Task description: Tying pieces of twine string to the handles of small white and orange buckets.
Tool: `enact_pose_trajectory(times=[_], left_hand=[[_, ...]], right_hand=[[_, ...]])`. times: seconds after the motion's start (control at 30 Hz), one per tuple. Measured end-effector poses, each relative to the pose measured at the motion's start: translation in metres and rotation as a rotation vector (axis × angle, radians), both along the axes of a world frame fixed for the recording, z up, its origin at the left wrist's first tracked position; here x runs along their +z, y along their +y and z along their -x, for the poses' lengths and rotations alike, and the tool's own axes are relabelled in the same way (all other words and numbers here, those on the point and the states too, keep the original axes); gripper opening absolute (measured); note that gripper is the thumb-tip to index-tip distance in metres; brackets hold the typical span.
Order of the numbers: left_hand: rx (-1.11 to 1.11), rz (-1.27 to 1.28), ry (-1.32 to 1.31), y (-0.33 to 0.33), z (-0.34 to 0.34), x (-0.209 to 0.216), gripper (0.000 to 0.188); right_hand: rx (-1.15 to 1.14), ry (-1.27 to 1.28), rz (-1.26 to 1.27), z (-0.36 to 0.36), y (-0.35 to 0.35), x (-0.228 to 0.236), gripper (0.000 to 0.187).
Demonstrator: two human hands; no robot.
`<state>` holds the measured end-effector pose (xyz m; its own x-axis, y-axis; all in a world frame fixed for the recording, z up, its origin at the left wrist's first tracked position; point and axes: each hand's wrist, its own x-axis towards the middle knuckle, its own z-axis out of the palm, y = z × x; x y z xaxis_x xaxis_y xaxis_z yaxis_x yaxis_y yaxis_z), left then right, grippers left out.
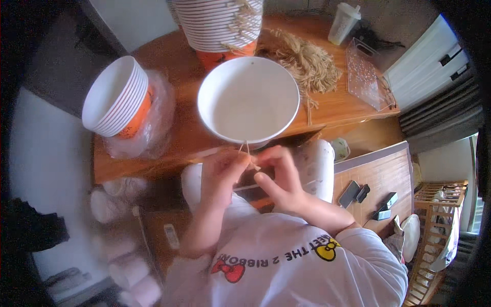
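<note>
Twine runs lengthwise from bucket toward wearer, left hand pinching it; right hand's grip unclear

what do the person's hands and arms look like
The left hand and right hand are bare, without gloves; no watch or bracelet shows. The forearms are uncovered too, below short white sleeves of a white T-shirt printed with a red bow, a yellow bow and dark lettering.

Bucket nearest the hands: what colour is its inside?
The bucket is white inside, clearest in head view.
</note>
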<state>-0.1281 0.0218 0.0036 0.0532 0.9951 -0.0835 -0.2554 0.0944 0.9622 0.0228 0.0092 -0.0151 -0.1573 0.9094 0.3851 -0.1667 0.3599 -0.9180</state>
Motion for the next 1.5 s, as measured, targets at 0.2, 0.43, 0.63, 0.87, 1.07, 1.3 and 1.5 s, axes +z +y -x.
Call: enact_pose_trajectory(times=[0.2, 0.43, 0.63, 0.87, 1.07, 1.3, 1.5], left_hand=[[-0.061, -0.039, 0.017, -0.005, 0.006, -0.003, 0.017], [-0.144, 0.003, -0.001, -0.009, 0.004, -0.01, 0.019], [-0.15, 0.201, -0.235, -0.005, 0.0, -0.009, 0.015], [-0.162, 0.227, -0.419, 0.004, 0.0, -0.015, 0.024], [-0.01, 0.034, -0.328, 0.006, -0.007, -0.019, 0.02], [0.55, -0.856, 0.554, 0.021, -0.019, -0.07, 0.132], [0.307, -0.597, -0.138, 0.038, -0.038, -0.043, 0.113]], right_hand=[[-0.006, -0.338, -0.077, -0.012, -0.001, -0.006, 0.007], [-0.076, -0.402, -0.161, -0.01, -0.001, -0.002, 0.006], [-0.043, -0.402, -0.265, -0.019, 0.004, 0.001, 0.005], [0.034, -0.354, -0.512, -0.026, 0.003, -0.001, 0.009], [0.059, -0.314, -0.424, -0.029, -0.003, -0.003, 0.008], [0.102, -0.507, -0.491, -0.025, -0.009, 0.027, 0.013], [0.219, -0.632, -0.754, -0.024, -0.016, 0.05, 0.013]])
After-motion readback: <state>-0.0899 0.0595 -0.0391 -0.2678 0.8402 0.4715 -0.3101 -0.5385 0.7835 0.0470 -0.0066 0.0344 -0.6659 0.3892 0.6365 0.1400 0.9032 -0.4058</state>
